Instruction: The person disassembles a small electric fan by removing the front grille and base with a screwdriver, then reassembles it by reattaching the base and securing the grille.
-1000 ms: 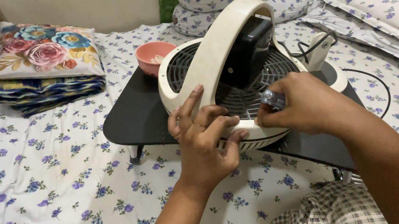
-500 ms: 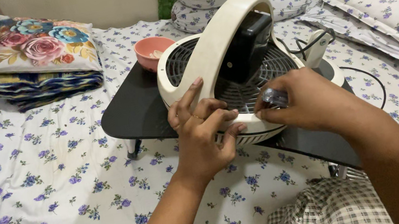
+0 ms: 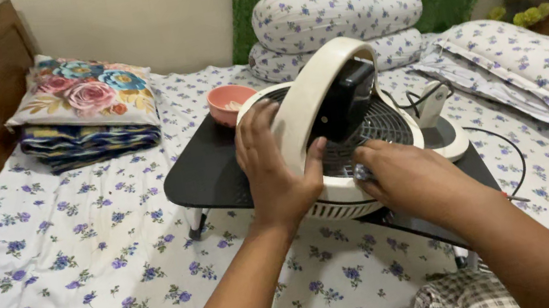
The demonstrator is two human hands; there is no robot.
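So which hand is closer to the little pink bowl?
Left. The left hand grips the white fan beside the small pink bowl; the right hand is farther away.

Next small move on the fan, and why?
Probably steady the fan with the left hand and turn the small tool in the right hand. The left hand grips the cream arch; the tool tip sits at the grille's near rim, apparently on a fastener.
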